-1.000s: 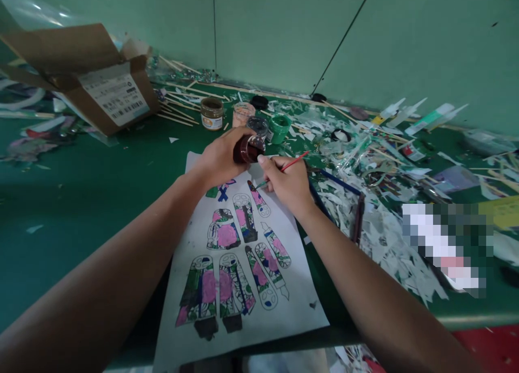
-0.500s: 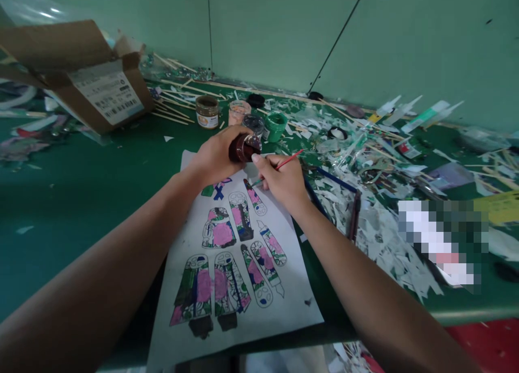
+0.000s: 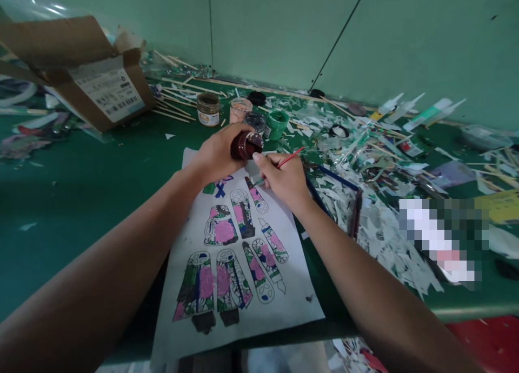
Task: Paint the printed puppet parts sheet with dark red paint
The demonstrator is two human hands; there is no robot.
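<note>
My left hand [image 3: 219,154] is wrapped round a small jar of dark red paint [image 3: 248,146], tilted with its mouth toward my right hand. In my right hand [image 3: 284,175] is a thin paintbrush [image 3: 290,158] with a red handle; its tip points down at the sheet. Beneath both hands lies a white paper sheet [image 3: 292,302] printed with several outlined shapes, partly coloured pink, green, blue and black. The brush tip is by the narrow shape [image 3: 257,194] near the top right of the sheet; whether it touches the paper I cannot tell.
Behind my hands stand open jars of brown [image 3: 208,109], peach [image 3: 240,109], dark and green paint [image 3: 277,124]. An open cardboard box [image 3: 109,89] sits at the left. Paper scraps [image 3: 377,248], thin sticks and nozzle-tipped bottles [image 3: 430,114] cover the right side of the table.
Both hands keep their hold on the jar and the brush, almost in the same place. The whole view has shifted very slightly.
</note>
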